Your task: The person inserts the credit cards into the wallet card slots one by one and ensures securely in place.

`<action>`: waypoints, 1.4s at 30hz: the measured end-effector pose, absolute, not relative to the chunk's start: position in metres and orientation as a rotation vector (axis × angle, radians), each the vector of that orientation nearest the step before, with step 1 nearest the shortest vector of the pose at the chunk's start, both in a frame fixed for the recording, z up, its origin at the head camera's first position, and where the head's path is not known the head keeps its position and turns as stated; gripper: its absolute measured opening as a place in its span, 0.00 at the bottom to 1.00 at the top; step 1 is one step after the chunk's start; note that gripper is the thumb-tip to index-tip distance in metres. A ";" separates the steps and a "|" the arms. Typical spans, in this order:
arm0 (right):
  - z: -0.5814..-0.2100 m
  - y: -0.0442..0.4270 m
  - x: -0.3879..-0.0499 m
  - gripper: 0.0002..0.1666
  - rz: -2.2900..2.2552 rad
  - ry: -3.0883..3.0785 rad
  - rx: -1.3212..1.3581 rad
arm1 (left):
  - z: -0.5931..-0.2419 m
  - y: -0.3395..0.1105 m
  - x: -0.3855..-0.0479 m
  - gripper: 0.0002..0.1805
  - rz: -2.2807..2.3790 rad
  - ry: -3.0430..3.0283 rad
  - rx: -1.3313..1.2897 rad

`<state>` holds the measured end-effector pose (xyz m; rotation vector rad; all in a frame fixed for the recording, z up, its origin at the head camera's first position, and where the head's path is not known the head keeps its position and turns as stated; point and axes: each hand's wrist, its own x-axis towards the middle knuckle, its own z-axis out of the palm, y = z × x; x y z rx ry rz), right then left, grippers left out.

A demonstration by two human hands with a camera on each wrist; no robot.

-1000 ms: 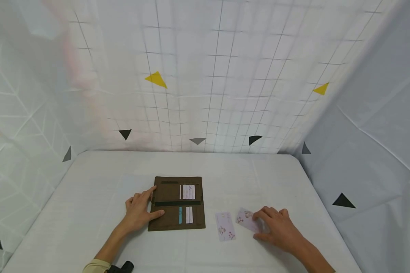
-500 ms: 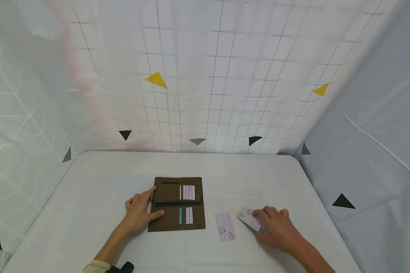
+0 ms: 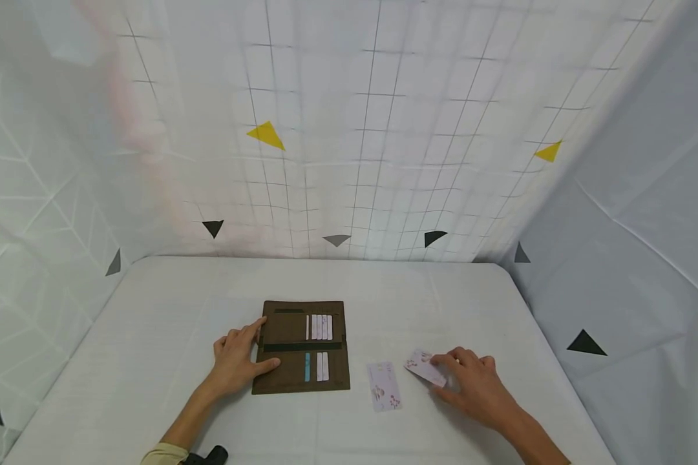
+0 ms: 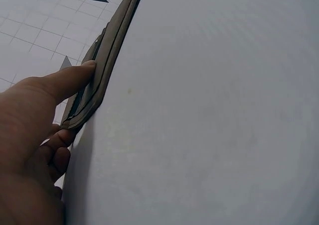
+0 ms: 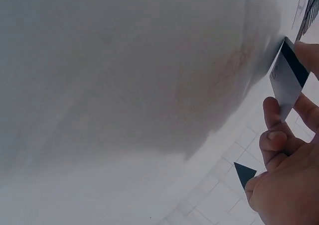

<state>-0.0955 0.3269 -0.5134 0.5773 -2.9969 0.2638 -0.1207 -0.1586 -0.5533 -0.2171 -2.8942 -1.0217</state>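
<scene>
A brown wallet (image 3: 302,381) lies unfolded on the table, several cards showing in its slots, one with a blue edge (image 3: 307,367). My left hand (image 3: 232,365) rests at its left side, thumb lying on the lower half and a fingertip touching the upper left edge; the left wrist view shows the thumb pressing the wallet (image 4: 107,68). Right of the wallet, a pale flowered card (image 3: 384,386) lies flat. My right hand (image 3: 479,391) pinches a second flowered card (image 3: 426,368) between thumb and fingers, tilted with one side raised. Its underside has a black stripe (image 5: 293,60).
White cloth covers the table (image 3: 320,433). A sheet with grid lines and triangles hangs behind the far edge (image 3: 337,194), and plain sheeting (image 3: 628,226) closes the right side. Something black (image 3: 209,454) sits at my left wrist.
My right thumb has moved under the near edge of the second card, and the card has tilted up from the table. The left hand and wallet have stayed put.
</scene>
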 end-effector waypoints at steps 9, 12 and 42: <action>-0.508 0.327 -0.102 0.41 0.124 -2.976 0.485 | -0.555 -0.159 -0.120 0.55 -1.006 -2.897 -0.213; -0.508 0.328 -0.105 0.40 0.121 -2.992 0.460 | -0.555 -0.160 -0.120 0.55 -1.000 -2.898 -0.212; -0.493 0.227 -0.128 0.39 0.502 -2.941 0.869 | -0.553 -0.158 -0.122 0.55 -0.983 -2.898 -0.214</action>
